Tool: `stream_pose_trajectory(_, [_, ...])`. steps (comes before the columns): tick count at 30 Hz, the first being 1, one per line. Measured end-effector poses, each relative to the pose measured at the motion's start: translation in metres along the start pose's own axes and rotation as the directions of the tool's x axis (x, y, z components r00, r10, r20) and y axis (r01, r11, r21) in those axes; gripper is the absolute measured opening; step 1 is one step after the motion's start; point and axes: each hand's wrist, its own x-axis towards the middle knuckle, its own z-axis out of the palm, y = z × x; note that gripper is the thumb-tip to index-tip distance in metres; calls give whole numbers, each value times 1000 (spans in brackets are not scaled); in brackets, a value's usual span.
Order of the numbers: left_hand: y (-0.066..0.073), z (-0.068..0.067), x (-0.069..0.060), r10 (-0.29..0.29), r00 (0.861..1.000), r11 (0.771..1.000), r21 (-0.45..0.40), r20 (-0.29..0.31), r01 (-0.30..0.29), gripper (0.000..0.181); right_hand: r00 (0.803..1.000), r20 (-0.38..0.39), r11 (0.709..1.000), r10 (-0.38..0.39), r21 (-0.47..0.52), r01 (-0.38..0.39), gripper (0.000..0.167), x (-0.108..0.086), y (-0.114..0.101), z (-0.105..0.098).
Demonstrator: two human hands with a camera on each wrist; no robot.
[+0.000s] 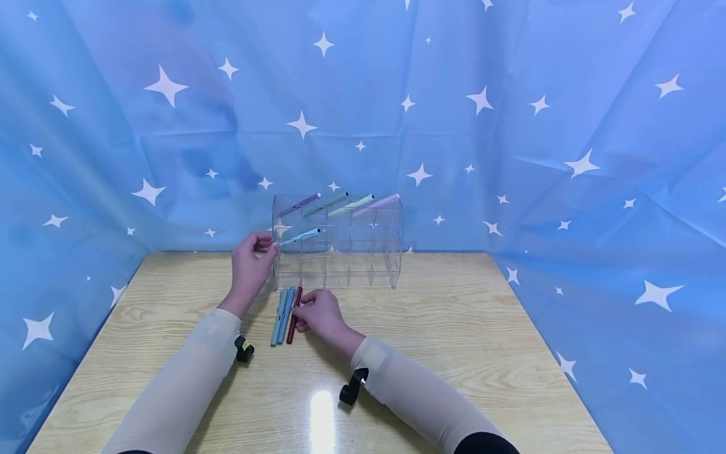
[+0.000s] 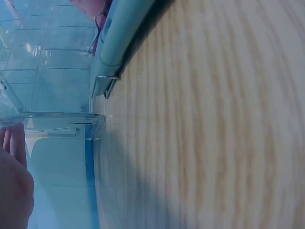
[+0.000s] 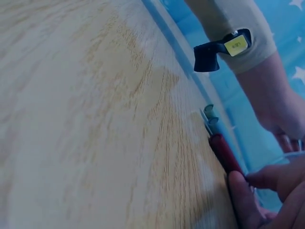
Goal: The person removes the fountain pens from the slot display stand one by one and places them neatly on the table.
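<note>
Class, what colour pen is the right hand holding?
The pen is dark red, clearest in the head view.

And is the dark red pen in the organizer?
Out: the dark red pen is beside the blue pens, in front of the clear organizer, pinched by the right hand.

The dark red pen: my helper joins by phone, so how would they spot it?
On the wooden table, in front of the clear rack, three pens lie side by side. The dark red pen is rightmost, pinched by the right hand; the other two are bluish.
</note>
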Motion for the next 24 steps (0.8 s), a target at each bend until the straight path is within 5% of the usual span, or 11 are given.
stream_pose_trajectory(24, [1,0,0,-2,1000,1000,0,-3,2,30,1000,14,999,-7,53,6,34,-3,2,-3])
